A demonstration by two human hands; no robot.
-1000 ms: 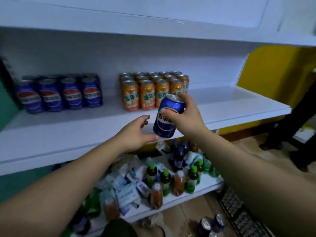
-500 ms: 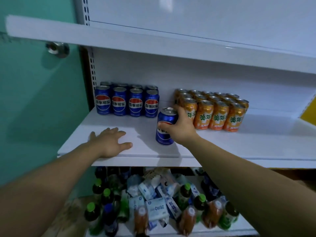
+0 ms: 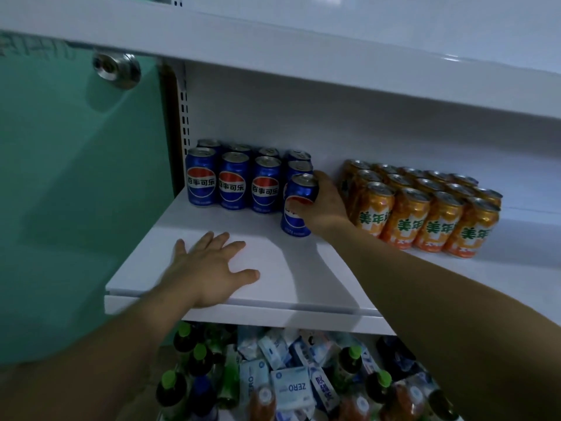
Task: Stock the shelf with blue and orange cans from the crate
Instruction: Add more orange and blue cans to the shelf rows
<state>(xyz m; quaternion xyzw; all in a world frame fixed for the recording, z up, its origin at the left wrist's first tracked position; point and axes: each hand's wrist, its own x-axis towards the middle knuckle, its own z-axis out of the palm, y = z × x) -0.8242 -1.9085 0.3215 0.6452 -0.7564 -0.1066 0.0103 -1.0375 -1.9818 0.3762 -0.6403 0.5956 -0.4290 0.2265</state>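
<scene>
blue can (image 3: 296, 208) upright on shelf (image 3: 273, 262), in right hand (image 3: 323, 205)

Btls (image 3: 171, 390), pkts (image 3: 291, 387), teal panel (image 3: 76, 183)

On the shelf (image 3: 273, 278), Pepsi cans (image 3: 232, 180) stand far left and Mirinda cans (image 3: 425, 208) right. Between them, nearer, the right hand (image 3: 326, 205) grips a single can (image 3: 296, 211). Bottles (image 3: 352, 363) lie below.
</scene>
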